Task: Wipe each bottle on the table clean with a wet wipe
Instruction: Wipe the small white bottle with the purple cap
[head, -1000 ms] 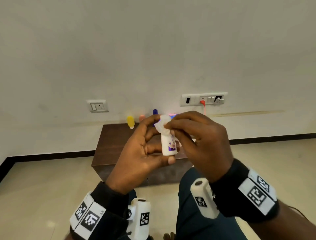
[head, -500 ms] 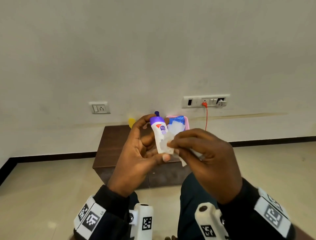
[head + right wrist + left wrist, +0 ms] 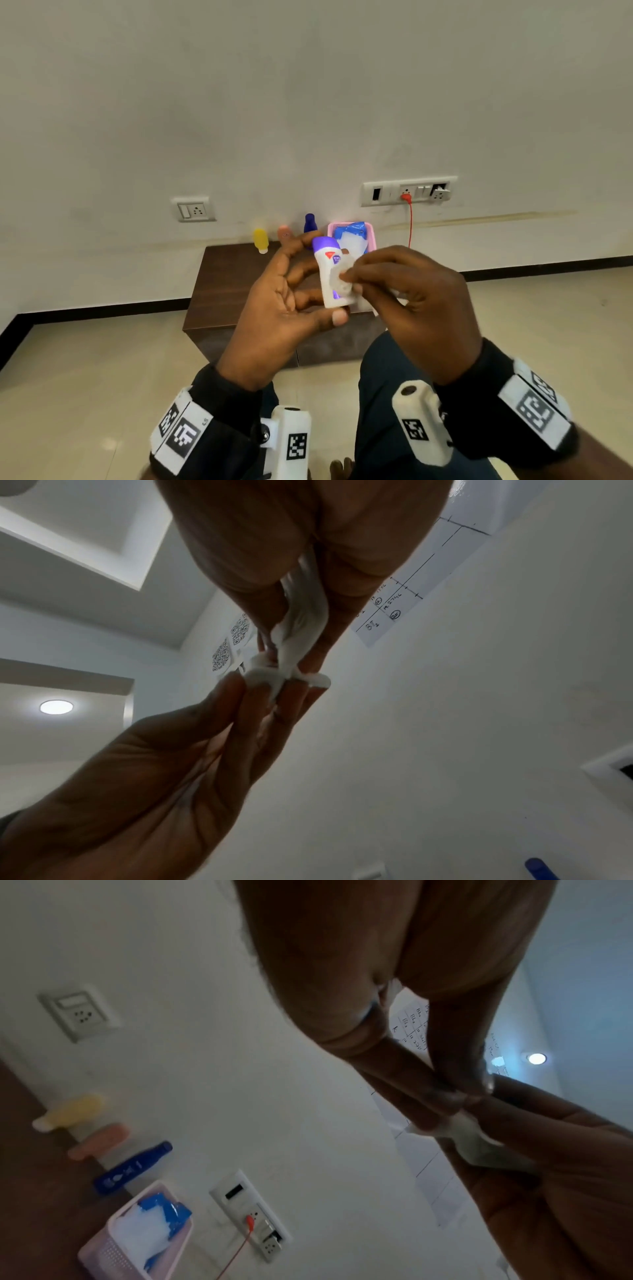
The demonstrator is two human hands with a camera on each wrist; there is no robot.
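A small white bottle (image 3: 330, 274) with a purple cap stands upright in front of me, above the table's near edge. My left hand (image 3: 291, 294) holds it between thumb and fingertips, thumb under its base. My right hand (image 3: 404, 294) pinches a crumpled white wet wipe (image 3: 340, 279) against the bottle's front. In the right wrist view the wipe (image 3: 301, 642) runs up between thumb and fingers. The left wrist view shows the wipe (image 3: 472, 1131) beside my right hand. A yellow bottle (image 3: 261, 240), a pink bottle (image 3: 284, 233) and a dark blue bottle (image 3: 310, 223) stand at the table's back edge.
The low dark wooden table (image 3: 222, 284) stands against the wall. A pink basket (image 3: 371, 233) holding a blue wipe pack (image 3: 352, 234) sits at its back right. A red cable (image 3: 410, 222) hangs from the wall socket. Beige floor surrounds the table.
A second ago the wipe covered the bottle's cap. My right hand has slid it down to the bottle's body, baring the purple cap, and both hands sit slightly lower.
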